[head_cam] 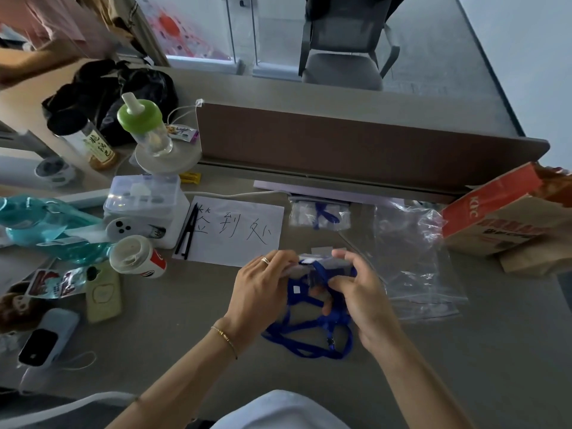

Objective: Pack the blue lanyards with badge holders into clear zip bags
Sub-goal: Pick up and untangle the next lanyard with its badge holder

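Both my hands are curled around one bundle over the counter (185,320): my left hand (260,292), ring on one finger, grips the left edge of a clear badge holder (322,264), and my right hand (360,300) pinches its right side, thumb tucked against the blue lanyard (309,329). The lanyard's strap hangs from the holder in loose loops that lie on the counter just below my hands. To my right, close beside my right hand, a few empty clear zip bags (414,258) lie flat in an overlapping pile. Further back, against the brown divider (356,144), sits a packed zip bag (318,213) with a blue strap inside it. A white sheet with handwritten characters (235,230) lies just beyond my left hand, and a KFC paper bag (501,218) stands at the far right.
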A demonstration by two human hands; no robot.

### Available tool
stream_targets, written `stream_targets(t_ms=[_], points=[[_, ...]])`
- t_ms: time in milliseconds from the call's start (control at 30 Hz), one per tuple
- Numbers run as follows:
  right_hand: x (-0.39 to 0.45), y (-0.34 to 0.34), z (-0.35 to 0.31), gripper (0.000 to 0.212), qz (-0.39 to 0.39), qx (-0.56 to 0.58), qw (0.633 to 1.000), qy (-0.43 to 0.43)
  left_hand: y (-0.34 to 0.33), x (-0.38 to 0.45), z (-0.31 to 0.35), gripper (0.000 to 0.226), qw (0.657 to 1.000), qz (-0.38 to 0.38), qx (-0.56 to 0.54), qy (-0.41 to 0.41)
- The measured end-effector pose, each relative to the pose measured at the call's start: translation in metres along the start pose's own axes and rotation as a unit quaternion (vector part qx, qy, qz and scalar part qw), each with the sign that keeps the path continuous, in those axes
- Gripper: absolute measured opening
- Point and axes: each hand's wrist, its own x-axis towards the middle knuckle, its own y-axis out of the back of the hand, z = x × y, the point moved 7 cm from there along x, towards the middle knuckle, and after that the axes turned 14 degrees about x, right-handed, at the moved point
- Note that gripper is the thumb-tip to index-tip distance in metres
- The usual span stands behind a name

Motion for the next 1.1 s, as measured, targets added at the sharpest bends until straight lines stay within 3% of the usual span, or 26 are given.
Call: stream_targets(t_ms=[67,267,367,567,767,900,1000,1100], points=[[0.000,0.002,-0.001,0.033,0.012,-0.012,1.000,0.004,-0.001,0.003,-0.005,0.035,1.000,0.002,0.003,0.009],[0.000,-0.008,-0.016,0.024,-0.044,-0.024,0.998,0.023,0.005,0.019,-0.008,0.014,0.998,0.040,-0.045,0.006],[0.004,-0.016,-0.022,0.030,-0.063,-0.051,0.995,0.059,0.004,0.027,-0.013,0.011,0.988,0.017,-0.107,0.111],[0.007,-0.031,-0.013,0.033,-0.081,-0.053,0.994,0.051,-0.012,0.025,-0.026,0.013,0.903,-0.002,-0.262,0.341],[0.008,-0.030,0.011,0.037,-0.102,-0.058,0.993,0.031,-0.019,0.016,-0.040,0.032,0.749,0.022,-0.398,0.530],[0.010,-0.021,0.027,0.035,-0.099,-0.037,0.994,0.026,-0.027,0.019,-0.040,0.027,0.706,-0.042,-0.437,0.555],[0.014,-0.014,0.037,0.035,-0.098,-0.097,0.990,0.042,-0.029,0.024,-0.038,0.032,0.682,-0.083,-0.462,0.560],[0.017,-0.009,0.044,0.037,-0.110,-0.154,0.981,0.052,-0.031,0.026,-0.038,0.033,0.698,-0.145,-0.451,0.537]])
